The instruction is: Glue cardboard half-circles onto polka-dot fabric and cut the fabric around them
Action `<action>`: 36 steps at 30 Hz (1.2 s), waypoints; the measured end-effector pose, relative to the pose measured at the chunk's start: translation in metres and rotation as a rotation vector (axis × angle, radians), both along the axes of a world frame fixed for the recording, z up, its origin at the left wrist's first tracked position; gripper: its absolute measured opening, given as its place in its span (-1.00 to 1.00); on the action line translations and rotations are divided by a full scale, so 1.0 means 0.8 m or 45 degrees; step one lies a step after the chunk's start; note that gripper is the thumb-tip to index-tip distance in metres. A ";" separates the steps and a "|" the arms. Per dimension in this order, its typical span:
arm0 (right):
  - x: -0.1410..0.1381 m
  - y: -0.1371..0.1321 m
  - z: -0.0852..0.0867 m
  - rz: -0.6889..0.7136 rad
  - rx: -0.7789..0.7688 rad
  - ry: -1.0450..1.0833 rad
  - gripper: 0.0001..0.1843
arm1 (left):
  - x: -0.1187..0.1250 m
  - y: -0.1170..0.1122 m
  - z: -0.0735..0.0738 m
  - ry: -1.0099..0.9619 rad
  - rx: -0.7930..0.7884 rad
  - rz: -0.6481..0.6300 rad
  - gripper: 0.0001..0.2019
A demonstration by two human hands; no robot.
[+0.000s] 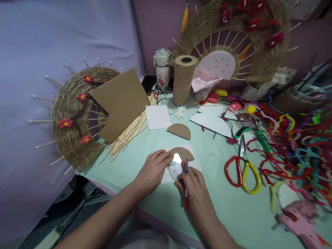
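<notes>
My left hand (153,169) lies fingers-down on a clear round disc (175,166) that rests on a piece of pale fabric (192,160) near the table's front edge. A brown cardboard half-circle (183,153) sits on the same fabric, just beyond the disc. My right hand (194,185) grips a red pen (186,185) with its tip at the disc's edge. A second cardboard half-circle (178,130) lies farther back.
Red-and-yellow scissors (242,166) lie right of my hands, beside a heap of coloured pipe cleaners (290,145). A jute spool (183,79), a bundle of sticks (129,133), cardboard (121,100) and two woven jute arches (70,117) stand behind. A pink glue gun (302,218) is front right.
</notes>
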State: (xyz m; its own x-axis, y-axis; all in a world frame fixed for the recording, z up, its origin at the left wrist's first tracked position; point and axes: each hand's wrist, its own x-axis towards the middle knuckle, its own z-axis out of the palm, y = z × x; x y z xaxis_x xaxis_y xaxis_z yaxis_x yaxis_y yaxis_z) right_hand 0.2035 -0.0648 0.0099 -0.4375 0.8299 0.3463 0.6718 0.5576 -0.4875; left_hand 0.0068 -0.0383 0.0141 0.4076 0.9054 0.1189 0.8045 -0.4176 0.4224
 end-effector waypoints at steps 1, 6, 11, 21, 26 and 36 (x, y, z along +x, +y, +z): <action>0.000 0.000 0.000 -0.001 -0.001 -0.001 -0.92 | 0.000 0.000 0.001 0.002 -0.003 0.000 -0.57; 0.000 0.000 -0.002 -0.004 -0.025 -0.015 -0.91 | 0.001 0.000 0.001 -0.022 0.000 0.016 -0.56; 0.000 -0.001 -0.003 -0.005 -0.025 0.010 -0.92 | 0.001 0.004 0.007 -0.072 -0.056 0.015 -0.58; 0.004 -0.002 -0.004 -0.017 -0.028 0.018 -0.93 | -0.015 0.033 0.027 -0.132 -0.151 -0.167 -0.64; 0.005 -0.002 -0.002 -0.010 -0.014 0.034 -0.93 | -0.024 0.045 0.024 -0.133 -0.131 -0.285 -0.66; 0.006 -0.006 -0.007 -0.012 -0.054 0.007 -0.95 | -0.028 0.057 0.019 -0.213 -0.164 -0.395 -0.59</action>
